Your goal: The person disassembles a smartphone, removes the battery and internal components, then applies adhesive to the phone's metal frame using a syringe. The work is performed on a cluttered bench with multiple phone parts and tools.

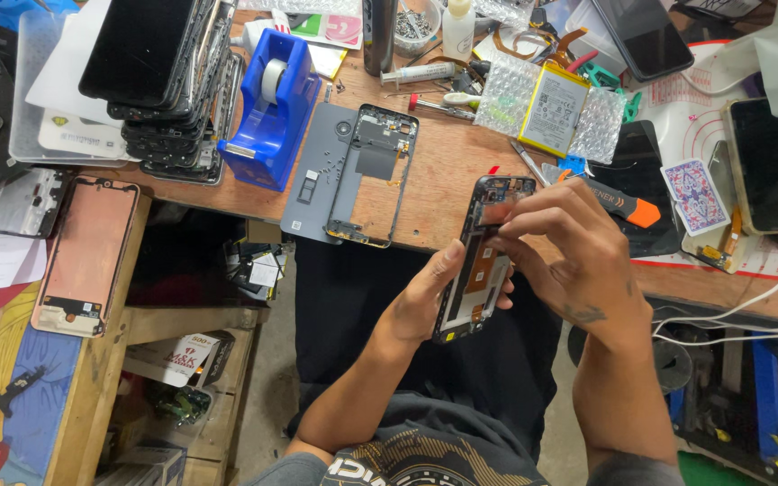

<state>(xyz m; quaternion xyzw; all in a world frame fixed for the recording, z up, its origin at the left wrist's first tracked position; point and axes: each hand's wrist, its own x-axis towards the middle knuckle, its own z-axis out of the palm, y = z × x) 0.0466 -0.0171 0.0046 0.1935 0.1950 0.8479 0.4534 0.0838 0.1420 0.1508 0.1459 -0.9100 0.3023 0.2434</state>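
From the far left I see a copper-backed phone screen (85, 255) lying on a low side shelf, and a stack of dark phone screens (166, 81) on the counter (443, 162) beside a blue tape dispenser (272, 108). Next comes a grey back cover (312, 175) and a black mid frame (373, 175), both lying detached, so I judge the disassembly largely done. My left hand (420, 301) cradles the opened phone (483, 256) from below, above my lap just off the counter edge, its grip wrapped around the lower body. My right hand (569, 256) rests over the upper half, fingertips (497, 214) pressed together on something small I cannot make out. The board and copper parts are exposed inside; the battery (553, 110) lies out on bubble wrap. An orange-tipped pry tool (628, 207) waits at right. Reassembly seems not yet begun.
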